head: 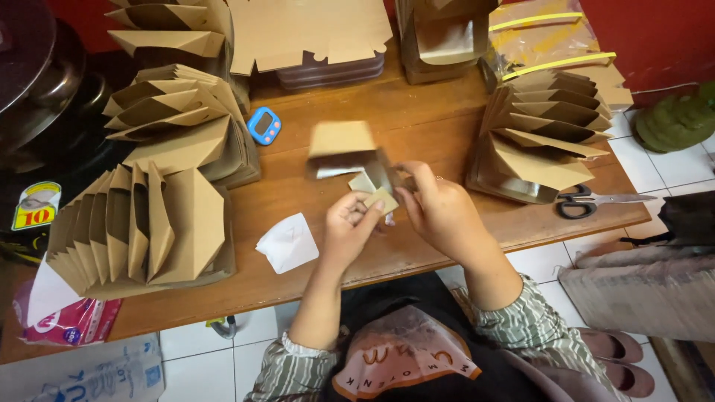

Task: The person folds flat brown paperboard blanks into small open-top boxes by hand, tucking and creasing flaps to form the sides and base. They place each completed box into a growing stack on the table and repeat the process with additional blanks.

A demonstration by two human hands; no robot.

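A small brown cardboard box (pixel 344 151), half folded and blurred by motion, is held above the wooden table (pixel 417 119). My left hand (pixel 348 227) pinches a lower flap of it from below. My right hand (pixel 441 210) grips the box's right side, fingers curled around its edge. A silvery lining shows inside the box. Both hands are close together over the table's front edge.
Stacks of nested folded boxes stand at the left (pixel 145 227), back left (pixel 179 112) and right (pixel 547 134). A blue digital timer (pixel 264 125), a white paper scrap (pixel 287 243), black-handled scissors (pixel 588 201) and flat cardboard sheets (pixel 305 33) lie on the table.
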